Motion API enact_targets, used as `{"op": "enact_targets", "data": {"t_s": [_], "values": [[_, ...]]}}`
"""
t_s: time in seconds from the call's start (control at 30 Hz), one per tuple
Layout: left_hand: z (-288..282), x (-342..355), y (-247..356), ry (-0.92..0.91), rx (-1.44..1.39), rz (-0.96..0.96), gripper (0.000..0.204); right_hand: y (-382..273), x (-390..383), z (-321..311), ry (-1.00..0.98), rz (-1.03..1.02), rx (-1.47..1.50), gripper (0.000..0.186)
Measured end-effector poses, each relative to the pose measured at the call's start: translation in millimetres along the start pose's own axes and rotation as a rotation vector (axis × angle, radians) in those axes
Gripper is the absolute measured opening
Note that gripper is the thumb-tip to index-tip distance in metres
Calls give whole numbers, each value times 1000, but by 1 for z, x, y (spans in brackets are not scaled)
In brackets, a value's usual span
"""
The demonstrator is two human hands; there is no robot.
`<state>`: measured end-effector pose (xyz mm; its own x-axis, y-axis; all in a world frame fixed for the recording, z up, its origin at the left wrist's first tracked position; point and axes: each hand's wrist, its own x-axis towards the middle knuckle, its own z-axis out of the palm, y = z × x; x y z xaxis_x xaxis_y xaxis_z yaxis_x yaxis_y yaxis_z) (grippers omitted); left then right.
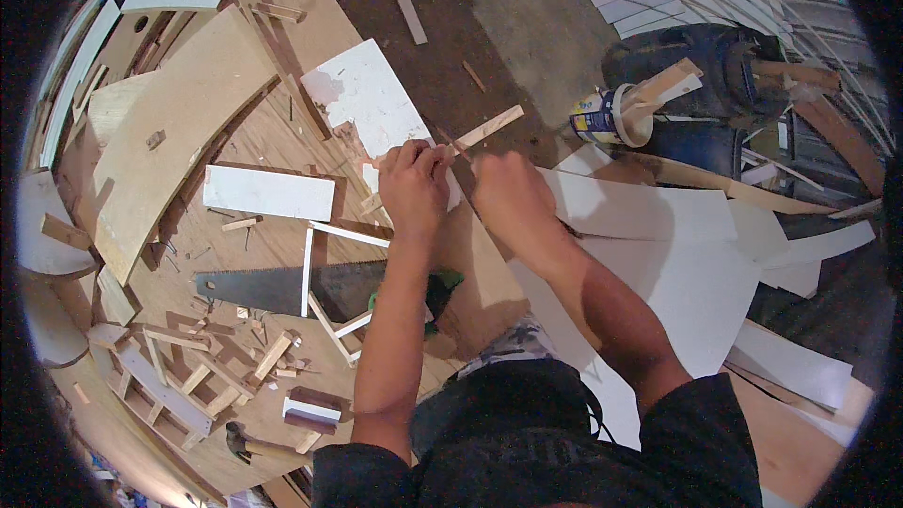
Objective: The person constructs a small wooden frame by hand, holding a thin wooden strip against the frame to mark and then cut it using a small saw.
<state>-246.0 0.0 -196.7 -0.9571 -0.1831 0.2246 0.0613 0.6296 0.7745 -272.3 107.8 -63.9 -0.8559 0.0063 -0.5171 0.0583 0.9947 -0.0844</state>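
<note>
My left hand is closed around the near end of a light wooden strip, pressing it down over the edge of a white board with a chipped, peeling surface. The strip's free end sticks out to the far right, past the table edge. My right hand, slightly blurred, is a fist just right of the left hand. A thin dark blade runs from that fist across the strip. The blade's handle is hidden in the fist, so its exact kind cannot be made out.
A handsaw lies on the plywood table beneath a small white frame. Near it are a white block, a hammer and slatted wooden pieces. White sheets lie right; a bucket holds offcuts.
</note>
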Motion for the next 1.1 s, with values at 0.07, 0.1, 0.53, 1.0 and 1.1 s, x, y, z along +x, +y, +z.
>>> {"op": "enact_targets", "data": {"t_s": [0.07,0.1,0.53,1.0,1.1], "values": [[0,0,1,-4,-4,-16,13,6,-18,-4,-24,63,49,27],[0,0,3,-14,3,-2,13,9,-12,0,-27,64,50,27],[-1,3,5,-41,54,-20,14,10,3,-4,-33,3,36,31],[-2,3,5,10,24,17,10,14,-20,-13,-83,89,81,31],[1,4,9,30,20,3,10,22,-10,-5,36,54,56,20]]}}
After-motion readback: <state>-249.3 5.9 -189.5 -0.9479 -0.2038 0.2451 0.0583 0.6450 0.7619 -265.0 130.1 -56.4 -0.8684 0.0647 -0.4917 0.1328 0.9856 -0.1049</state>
